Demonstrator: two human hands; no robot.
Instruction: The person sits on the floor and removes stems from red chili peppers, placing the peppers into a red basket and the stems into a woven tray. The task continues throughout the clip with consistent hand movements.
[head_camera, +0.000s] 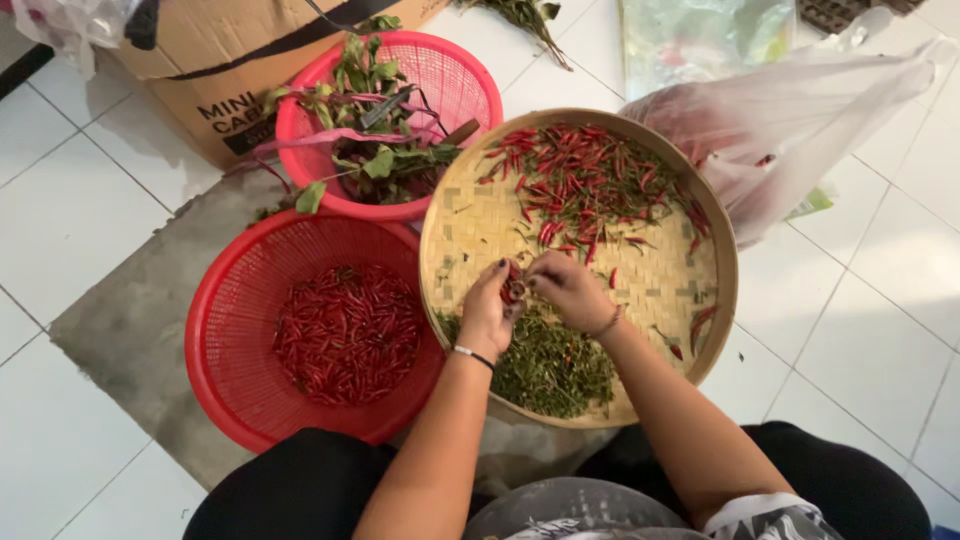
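Over a round woven bamboo tray (470, 225), my left hand (488, 312) is curled around a few small red chillies (513, 289). My right hand (567, 289) pinches at the same chillies from the right, fingertips touching them. A heap of red chillies with green stems (580, 185) lies on the tray's far half. A pile of plucked green stems (545, 365) lies on its near half, just below my hands. Left of the tray, a red plastic basket (235, 320) holds a layer of stemless red chillies (347, 332).
A smaller pink-red basket (455, 80) at the back holds leafy green and purple stalks. A cardboard box (215, 60) stands behind it. A translucent plastic bag (800, 120) lies right of the tray. The floor is white tile with a grey mat (130, 330).
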